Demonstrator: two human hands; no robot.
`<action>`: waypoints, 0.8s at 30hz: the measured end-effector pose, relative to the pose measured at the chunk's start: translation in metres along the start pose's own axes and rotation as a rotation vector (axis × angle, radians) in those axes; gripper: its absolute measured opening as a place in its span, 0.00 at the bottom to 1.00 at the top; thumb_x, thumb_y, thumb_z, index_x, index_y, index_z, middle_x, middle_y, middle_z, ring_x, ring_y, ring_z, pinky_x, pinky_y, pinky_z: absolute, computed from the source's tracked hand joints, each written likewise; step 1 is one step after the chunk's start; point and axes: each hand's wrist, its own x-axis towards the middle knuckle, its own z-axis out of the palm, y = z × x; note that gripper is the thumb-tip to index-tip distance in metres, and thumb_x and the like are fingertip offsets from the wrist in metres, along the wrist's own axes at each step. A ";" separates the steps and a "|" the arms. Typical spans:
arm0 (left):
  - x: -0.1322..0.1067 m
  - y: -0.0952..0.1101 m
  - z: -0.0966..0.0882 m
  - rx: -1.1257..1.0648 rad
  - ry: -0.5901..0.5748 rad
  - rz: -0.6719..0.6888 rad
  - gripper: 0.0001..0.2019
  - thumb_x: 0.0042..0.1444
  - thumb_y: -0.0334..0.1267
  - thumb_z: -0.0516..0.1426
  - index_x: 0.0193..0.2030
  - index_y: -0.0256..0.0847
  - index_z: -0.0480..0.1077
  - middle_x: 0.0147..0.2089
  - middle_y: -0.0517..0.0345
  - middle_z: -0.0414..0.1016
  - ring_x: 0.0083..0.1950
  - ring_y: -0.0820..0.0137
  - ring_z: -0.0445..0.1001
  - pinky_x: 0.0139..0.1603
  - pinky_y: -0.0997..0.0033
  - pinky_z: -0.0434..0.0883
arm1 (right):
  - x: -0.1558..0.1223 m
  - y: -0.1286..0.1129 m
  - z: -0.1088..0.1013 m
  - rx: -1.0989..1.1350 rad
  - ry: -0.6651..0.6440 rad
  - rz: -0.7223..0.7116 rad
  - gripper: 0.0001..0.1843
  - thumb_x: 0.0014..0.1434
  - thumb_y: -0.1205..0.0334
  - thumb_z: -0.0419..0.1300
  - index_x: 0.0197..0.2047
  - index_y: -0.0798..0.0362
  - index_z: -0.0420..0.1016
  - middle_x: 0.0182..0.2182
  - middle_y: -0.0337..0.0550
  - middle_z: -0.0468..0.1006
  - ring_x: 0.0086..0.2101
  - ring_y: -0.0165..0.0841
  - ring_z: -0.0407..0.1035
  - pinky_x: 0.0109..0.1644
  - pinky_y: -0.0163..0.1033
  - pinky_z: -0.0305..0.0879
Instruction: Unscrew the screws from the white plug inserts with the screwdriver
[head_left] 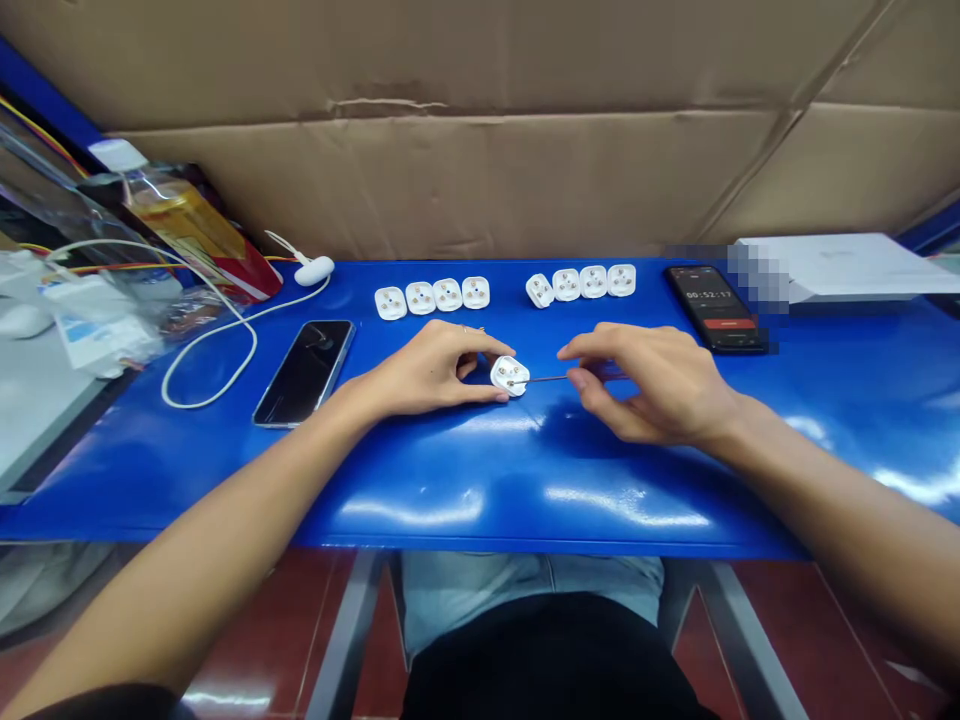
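Note:
My left hand [427,368] grips a white three-pin plug body [510,375] by its edges, just above the blue tabletop [465,480]. My right hand [645,385] pinches a thin screwdriver [547,379] between thumb and fingers, and its metal tip reaches into the face of the plug body. Behind my hands stand two rows of similar white plug bodies [420,297] [581,283], several in each row, lying apart from both hands.
A black phone [304,373] lies left of my left hand, near a looped white cable [225,335]. Another phone [715,308] shows a timer at the back right. Plastic packaging [101,320], a bottle [180,220], a white box [847,268] and a cardboard wall [450,170] border the table.

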 end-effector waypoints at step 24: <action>0.000 -0.002 -0.003 -0.075 0.065 -0.084 0.21 0.59 0.52 0.71 0.52 0.39 0.84 0.35 0.57 0.80 0.31 0.73 0.66 0.33 0.72 0.62 | 0.007 0.002 -0.011 0.056 -0.306 0.097 0.14 0.75 0.57 0.56 0.56 0.56 0.76 0.45 0.53 0.84 0.41 0.43 0.79 0.43 0.46 0.73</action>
